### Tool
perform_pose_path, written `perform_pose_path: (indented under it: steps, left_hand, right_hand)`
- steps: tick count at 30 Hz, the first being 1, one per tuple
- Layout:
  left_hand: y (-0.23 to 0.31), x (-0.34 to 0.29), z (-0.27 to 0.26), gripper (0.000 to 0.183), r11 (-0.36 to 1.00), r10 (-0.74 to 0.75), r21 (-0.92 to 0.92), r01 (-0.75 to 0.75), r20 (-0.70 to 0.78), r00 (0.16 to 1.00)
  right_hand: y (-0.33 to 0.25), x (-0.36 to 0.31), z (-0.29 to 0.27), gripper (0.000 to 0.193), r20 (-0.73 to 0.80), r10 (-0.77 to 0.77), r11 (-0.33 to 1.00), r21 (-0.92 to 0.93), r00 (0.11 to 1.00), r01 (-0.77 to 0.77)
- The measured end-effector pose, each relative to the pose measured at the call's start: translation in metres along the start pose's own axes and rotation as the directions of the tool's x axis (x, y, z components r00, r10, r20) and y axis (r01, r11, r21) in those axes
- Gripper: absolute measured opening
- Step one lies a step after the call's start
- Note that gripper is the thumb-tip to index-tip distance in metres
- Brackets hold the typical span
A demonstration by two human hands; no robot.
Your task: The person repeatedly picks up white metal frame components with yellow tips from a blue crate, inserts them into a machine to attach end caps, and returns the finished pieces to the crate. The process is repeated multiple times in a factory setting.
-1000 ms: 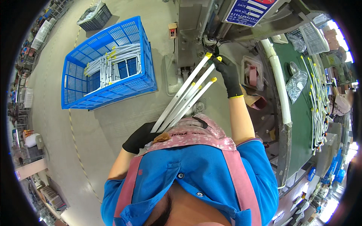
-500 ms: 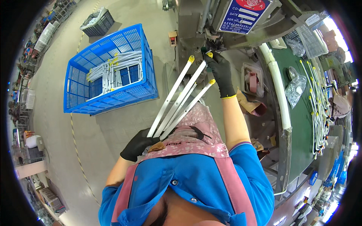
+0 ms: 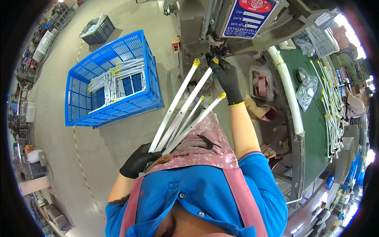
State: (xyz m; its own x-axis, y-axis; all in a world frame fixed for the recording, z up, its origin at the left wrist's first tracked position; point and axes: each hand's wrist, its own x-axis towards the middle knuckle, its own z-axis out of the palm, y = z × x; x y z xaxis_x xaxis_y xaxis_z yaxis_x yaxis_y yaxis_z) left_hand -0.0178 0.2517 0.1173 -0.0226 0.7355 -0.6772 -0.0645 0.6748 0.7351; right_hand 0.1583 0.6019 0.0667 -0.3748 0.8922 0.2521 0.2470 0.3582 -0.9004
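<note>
My left hand [image 3: 139, 161], in a black glove, is closed around the lower ends of several white metal tubes with yellow tips. These tubes [image 3: 173, 106] fan out upward and to the right across my apron. My right hand [image 3: 228, 81], gloved too, grips one white tube [image 3: 200, 83] close to its yellow tip, just under the working head of a grey machine [image 3: 216, 40]. Part of that grip is hidden behind the fingers. Two shorter-looking tube ends lie apart below my right hand, and another yellow tip rises to its left.
On the floor at left stands a blue crate [image 3: 118, 103] holding white tube frames [image 3: 114, 85]. Behind it is a dark basket [image 3: 98, 37]. At right, a green-topped bench [image 3: 312, 130] carries more white tubes [image 3: 329, 106] and a plastic bag [image 3: 307, 94]. A clear bin [image 3: 261, 81] sits beneath the machine's side.
My left hand has shifted slightly left and down. The tubes have spread, so a thin one now shows separately between the others. My right hand remains by the machine head.
</note>
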Motion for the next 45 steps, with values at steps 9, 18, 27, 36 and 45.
perform_pose_path:
  steps: [9,18,27,36,45]
  left_hand:
    - [-0.013,0.013,0.002,0.041,0.990,0.056,-0.128,-0.060,-0.041,0.998]
    - [-0.024,0.023,-0.011,0.039,0.987,0.112,-0.118,-0.111,0.006,0.994]
    - [-0.032,0.030,-0.014,0.035,0.991,0.131,-0.030,-0.129,0.100,0.986]
    - [-0.023,0.023,-0.008,0.036,0.987,0.157,-0.042,-0.155,0.068,0.985]
    - [-0.020,0.007,-0.016,0.044,0.990,0.138,-0.015,-0.139,-0.040,0.990]
  right_hand:
    - [0.019,-0.012,0.006,0.030,0.046,0.093,0.971,-0.225,0.995,-0.080]
    - [0.043,-0.055,-0.017,0.058,0.286,0.257,0.963,-0.151,0.923,-0.222]
    - [0.085,-0.072,-0.030,0.041,0.307,0.265,0.906,0.246,0.914,-0.345]
    - [0.070,-0.065,-0.020,0.032,0.128,0.221,0.934,0.258,0.967,-0.248]
    - [0.010,-0.021,-0.021,0.029,-0.040,-0.069,0.986,0.148,0.997,0.074]
